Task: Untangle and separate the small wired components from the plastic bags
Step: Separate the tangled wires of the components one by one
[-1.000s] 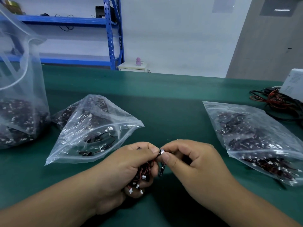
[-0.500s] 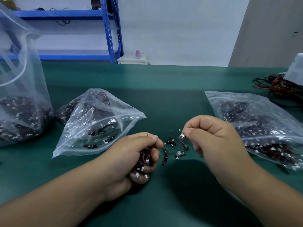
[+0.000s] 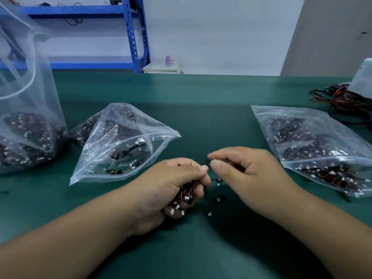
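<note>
Light, snag-prone wiring
Left hand (image 3: 171, 184) grips the clump (image 3: 184, 196); right hand (image 3: 245, 170) pinches one part (image 3: 207, 162) just above it. Best held by its body, not the wire.

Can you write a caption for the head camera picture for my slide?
Left hand grips a tangle of wired components while the right hand pinches one piece over the green table.
</note>
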The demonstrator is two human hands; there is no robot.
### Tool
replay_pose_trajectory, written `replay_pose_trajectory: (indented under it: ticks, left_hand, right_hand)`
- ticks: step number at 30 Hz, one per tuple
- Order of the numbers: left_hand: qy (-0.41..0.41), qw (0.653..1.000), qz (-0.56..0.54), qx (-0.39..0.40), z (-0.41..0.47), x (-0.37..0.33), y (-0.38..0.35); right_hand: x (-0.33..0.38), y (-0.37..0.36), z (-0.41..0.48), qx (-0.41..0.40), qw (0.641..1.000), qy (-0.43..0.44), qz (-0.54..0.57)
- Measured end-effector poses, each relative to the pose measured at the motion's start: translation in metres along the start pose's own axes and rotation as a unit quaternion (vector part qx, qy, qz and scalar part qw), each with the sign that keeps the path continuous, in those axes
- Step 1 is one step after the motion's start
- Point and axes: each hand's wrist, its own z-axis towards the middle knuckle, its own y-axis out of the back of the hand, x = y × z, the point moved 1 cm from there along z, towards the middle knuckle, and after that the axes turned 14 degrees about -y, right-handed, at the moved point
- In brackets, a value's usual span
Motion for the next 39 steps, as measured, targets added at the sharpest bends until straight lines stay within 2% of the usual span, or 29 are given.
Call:
replay_pose_trajectory:
  ticks: [2, 5, 13, 17, 21, 25, 33, 36, 39]
  left_hand:
    - [-0.002, 1.0, 0.004, 0.006, -0.001, -0.001, 0.0]
    - [0.005, 1.0, -0.003, 0.011, -0.002, -0.002, 0.0]
    - [0.004, 1.0, -0.003, 0.019, 0.0, 0.0, 0.001]
    - [0.022, 0.999, -0.04, 0.019, 0.002, 0.0, 0.004]
    - [0.025, 0.998, -0.057, 0.025, 0.002, 0.001, 0.006]
    - [0.022, 0.997, -0.063, 0.031, 0.002, 0.001, 0.007]
    - [0.024, 0.997, -0.076, 0.022, 0.003, 0.0, 0.006]
    - [0.024, 0.996, -0.086, 0.014, 0.004, 0.001, 0.007]
    - [0.025, 0.996, -0.087, 0.014, 0.005, 0.001, 0.007]
  right_hand:
    - [0.006, -0.005, -0.003, 0.062, 0.997, 0.022, 0.027]
    - [0.009, -0.007, -0.005, 0.091, 0.994, 0.044, 0.047]
    - [0.015, -0.009, -0.01, 0.022, 0.997, 0.054, 0.044]
    - [0.016, -0.006, -0.008, -0.007, 0.994, -0.011, 0.105]
    - [0.015, -0.005, -0.004, 0.002, 0.986, -0.074, 0.152]
    - [0.012, -0.001, 0.0, 0.007, 0.966, -0.137, 0.22]
    - [0.01, 0.013, 0.01, -0.005, 0.92, -0.192, 0.341]
    - [0.006, 0.021, 0.014, 0.024, 0.921, -0.222, 0.318]
    - [0.002, 0.022, 0.015, 0.049, 0.942, -0.276, 0.184]
